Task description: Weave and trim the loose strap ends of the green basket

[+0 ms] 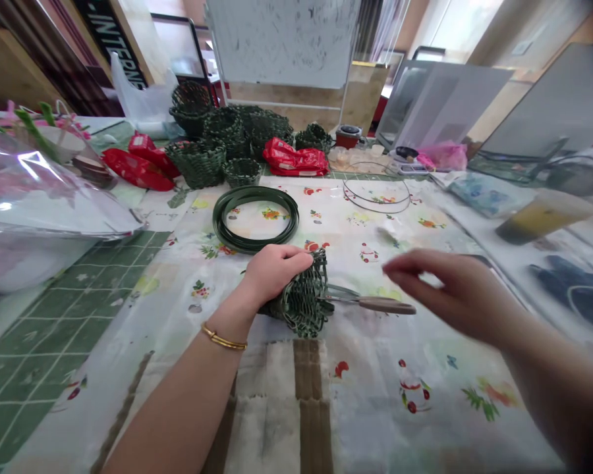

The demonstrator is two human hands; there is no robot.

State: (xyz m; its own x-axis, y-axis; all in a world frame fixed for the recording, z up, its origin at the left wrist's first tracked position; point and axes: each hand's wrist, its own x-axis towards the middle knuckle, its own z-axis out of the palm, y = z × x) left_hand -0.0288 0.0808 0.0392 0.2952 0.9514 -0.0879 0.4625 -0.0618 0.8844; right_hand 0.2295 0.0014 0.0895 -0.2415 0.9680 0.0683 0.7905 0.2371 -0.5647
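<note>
A small dark green woven basket point(306, 299) lies on its side on the floral tablecloth, its mouth edge turned to the right. My left hand point(279, 270) is closed round its upper side, thumb near the rim. A tool with metal arms and a brownish handle point(388, 305) lies just right of the basket; its near end is hidden by the weave, and its exact kind is unclear. My right hand point(439, 289) hovers to the right of that handle, apart from it, fingertips pinched together and slightly blurred. Whether anything small is in the pinch cannot be seen.
A coil of green strip point(257, 247) lies beyond my left hand. Farther back stand several green woven baskets point(197, 164) beside red packages point(295, 158). A thin wire ring point(375, 209) lies right of centre. Clear plastic wrapping point(44, 197) sits left; a yellowish cup point(538, 217) stands right.
</note>
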